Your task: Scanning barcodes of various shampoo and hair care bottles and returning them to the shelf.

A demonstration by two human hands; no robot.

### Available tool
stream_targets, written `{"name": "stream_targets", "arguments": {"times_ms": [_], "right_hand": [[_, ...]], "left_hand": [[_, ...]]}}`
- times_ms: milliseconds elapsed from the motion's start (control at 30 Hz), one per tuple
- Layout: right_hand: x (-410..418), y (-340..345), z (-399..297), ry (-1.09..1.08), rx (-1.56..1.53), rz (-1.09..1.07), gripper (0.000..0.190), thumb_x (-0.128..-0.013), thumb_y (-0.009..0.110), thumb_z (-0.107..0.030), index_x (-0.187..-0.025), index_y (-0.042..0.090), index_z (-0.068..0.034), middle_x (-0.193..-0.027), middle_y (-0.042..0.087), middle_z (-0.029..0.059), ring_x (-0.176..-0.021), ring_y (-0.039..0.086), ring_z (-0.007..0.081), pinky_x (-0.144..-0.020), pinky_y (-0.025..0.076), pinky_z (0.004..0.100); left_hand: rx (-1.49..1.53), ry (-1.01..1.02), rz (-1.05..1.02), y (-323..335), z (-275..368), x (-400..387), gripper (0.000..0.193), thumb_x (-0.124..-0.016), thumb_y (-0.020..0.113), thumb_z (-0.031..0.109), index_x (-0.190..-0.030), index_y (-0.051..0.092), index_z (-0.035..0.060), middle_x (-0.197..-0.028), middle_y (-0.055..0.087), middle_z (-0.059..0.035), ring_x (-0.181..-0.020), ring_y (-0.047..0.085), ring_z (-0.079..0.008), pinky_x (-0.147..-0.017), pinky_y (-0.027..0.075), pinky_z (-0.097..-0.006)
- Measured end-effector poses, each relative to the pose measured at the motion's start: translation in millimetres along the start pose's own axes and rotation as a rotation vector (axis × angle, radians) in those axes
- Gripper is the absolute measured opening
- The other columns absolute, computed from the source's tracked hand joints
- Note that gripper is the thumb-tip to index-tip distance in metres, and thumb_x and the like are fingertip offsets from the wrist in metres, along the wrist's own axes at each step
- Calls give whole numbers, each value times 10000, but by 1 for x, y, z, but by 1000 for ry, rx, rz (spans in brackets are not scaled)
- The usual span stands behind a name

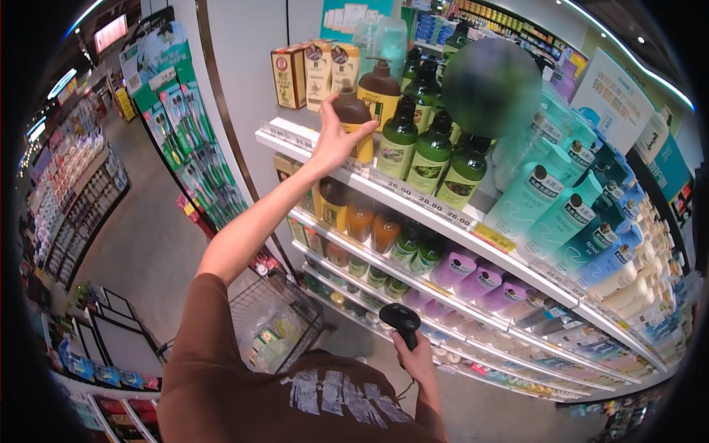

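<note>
My left hand point(335, 141) reaches up to the front of the top shelf point(382, 180), thumb and fingers around a brown-and-yellow pump bottle point(363, 148). A second brown-and-yellow pump bottle point(382, 91) stands just behind it. Boxed bottles point(318, 75) are at its left, and dark green pump bottles point(429, 160) line up at its right. Lower down, near my body, my right hand point(415, 354) grips a black handheld barcode scanner point(401, 318) by its handle, the head pointing towards the shelves. Whether the held bottle touches the shelf is hard to tell.
Teal bottles point(545, 191) crowd the top shelf further right, with purple bottles point(479, 282) on a lower tier. A wire shopping cart point(302, 338) holding bagged goods stands by my left side. Toothbrush packs point(188, 122) hang on a rack beyond the shelf's end panel.
</note>
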State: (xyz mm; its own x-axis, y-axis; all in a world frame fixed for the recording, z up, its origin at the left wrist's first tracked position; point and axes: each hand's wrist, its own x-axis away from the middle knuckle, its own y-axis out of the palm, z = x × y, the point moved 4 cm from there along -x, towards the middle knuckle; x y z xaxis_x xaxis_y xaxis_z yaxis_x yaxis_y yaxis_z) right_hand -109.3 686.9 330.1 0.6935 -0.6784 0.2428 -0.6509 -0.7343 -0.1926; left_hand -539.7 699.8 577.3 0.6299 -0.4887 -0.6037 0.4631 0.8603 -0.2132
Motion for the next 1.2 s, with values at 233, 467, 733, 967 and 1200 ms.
{"name": "stream_targets", "arguments": {"times_ms": [233,467,733,967,1200], "right_hand": [[1,39,-14,-18,-78,11,254,-988,738,-262,-964,653,-24,-637,551,-46,-492,489,47,-444,354,247],[4,62,-19,-36,14,7,328,-965,751,-289,-1065,705,20,-745,619,35,-711,533,111,-653,460,321],[16,66,-22,-26,42,127,325,-975,735,-289,-1057,705,24,-704,594,45,-689,507,101,-619,446,333],[20,72,-14,37,55,82,499,-936,726,-398,-1157,668,45,-854,675,286,-768,650,446,-719,509,478],[43,46,-1,-70,1,312,366,-954,729,-307,-1095,691,28,-707,624,133,-634,561,197,-637,474,376]], "left_hand": [[-110,163,-214,-7,-14,2,698,-1065,617,332,-1531,205,14,-1452,450,-232,-1352,475,-264,-1122,393,-373],[-9,80,-439,-25,-15,-5,640,-1095,531,380,-1541,212,50,-1575,327,-308,-1469,392,-342,-1170,354,-434],[560,288,-171,-10,73,82,293,-1121,439,283,-1052,540,17,-930,560,-95,-870,560,-212,-869,467,-356],[1528,532,-1297,45,253,231,443,-1056,472,237,-682,523,6,-781,576,-173,-578,523,-248,-486,371,-343],[1937,114,-703,84,283,297,113,-986,633,110,-955,671,8,-871,664,-85,-527,546,-145,-414,396,-247]]}}
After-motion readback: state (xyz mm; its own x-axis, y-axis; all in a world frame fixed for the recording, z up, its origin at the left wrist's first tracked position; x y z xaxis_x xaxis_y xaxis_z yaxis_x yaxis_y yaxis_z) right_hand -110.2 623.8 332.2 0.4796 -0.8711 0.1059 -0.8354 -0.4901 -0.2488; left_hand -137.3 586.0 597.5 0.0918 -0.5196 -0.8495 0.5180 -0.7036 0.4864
